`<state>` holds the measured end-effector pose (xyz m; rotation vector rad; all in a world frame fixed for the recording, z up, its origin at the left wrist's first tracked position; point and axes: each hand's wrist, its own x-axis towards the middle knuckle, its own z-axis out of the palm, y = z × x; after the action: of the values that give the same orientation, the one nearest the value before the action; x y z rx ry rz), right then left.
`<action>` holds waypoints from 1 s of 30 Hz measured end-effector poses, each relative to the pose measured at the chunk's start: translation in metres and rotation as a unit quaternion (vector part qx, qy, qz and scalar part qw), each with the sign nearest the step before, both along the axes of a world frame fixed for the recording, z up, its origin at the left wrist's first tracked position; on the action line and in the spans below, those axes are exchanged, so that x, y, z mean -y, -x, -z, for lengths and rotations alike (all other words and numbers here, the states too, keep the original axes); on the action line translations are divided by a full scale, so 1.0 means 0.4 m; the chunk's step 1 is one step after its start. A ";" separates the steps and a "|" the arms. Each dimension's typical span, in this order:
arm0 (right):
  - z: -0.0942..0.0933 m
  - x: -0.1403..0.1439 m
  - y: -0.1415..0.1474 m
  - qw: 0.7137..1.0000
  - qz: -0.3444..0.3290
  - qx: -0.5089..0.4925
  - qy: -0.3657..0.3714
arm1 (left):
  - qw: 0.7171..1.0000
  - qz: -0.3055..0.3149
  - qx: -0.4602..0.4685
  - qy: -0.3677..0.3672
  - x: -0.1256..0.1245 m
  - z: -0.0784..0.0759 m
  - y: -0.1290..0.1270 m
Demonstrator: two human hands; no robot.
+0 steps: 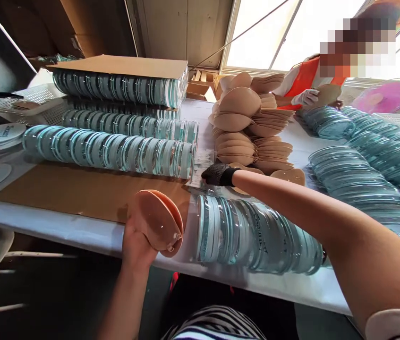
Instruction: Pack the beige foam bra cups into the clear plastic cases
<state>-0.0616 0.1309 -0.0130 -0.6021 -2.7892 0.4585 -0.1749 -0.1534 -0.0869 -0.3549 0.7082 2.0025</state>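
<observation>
peach silicone cups [160, 221] nested and cradled rim-up in the curled left hand [136, 242] near the table edge [79, 231], ready for casing, gloved right hand [219, 174] stretched over the row of clear round cases [256, 236], fingertips pressed to paper slips [200, 177].

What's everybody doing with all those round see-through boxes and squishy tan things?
A person at a table holds a pair of tan cups in the left hand. Their right hand, in a dark mesh glove, reaches across to some paper slips beside a pile of tan cups. Rows of clear round cases lie on their sides all over the table, one row just below the reaching arm. Across the table, another person in orange handles a cup too.
</observation>
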 end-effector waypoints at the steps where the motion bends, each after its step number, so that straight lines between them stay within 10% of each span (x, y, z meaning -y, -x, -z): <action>1: -0.025 -0.004 0.006 1.000 0.005 -0.008 0.007 | 1.000 0.001 -0.007 -0.006 -0.001 0.000 0.000; 9: -0.267 0.185 0.037 0.985 -0.063 -0.081 0.139 | 0.994 -0.013 -0.053 -0.095 -0.043 -0.090 -0.049; 15: -0.213 0.333 0.014 0.973 -0.131 0.051 -0.182 | 0.977 0.013 -0.140 -0.160 -0.069 -0.172 -0.142; 19: -0.199 0.340 -0.023 0.965 -0.093 0.069 -0.234 | 0.978 -0.001 -0.152 -0.144 -0.061 -0.187 -0.191; 24: -0.213 0.389 -0.185 0.980 -0.066 -0.185 0.007 | 0.995 -0.037 -0.088 0.009 -0.048 -0.195 -0.208; 27: -0.157 0.433 -0.284 0.911 -0.069 -0.303 0.271 | 0.990 -0.078 -0.119 -0.011 -0.051 -0.211 -0.226; 30: -0.074 0.463 -0.323 0.874 -0.071 -0.303 0.373 | 0.977 -0.082 -0.184 -0.070 -0.070 -0.222 -0.280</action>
<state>0.0676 -0.0541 0.0166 -0.2962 -1.9923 1.4944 -0.0630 -0.1256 0.0018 0.0474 0.7796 2.2918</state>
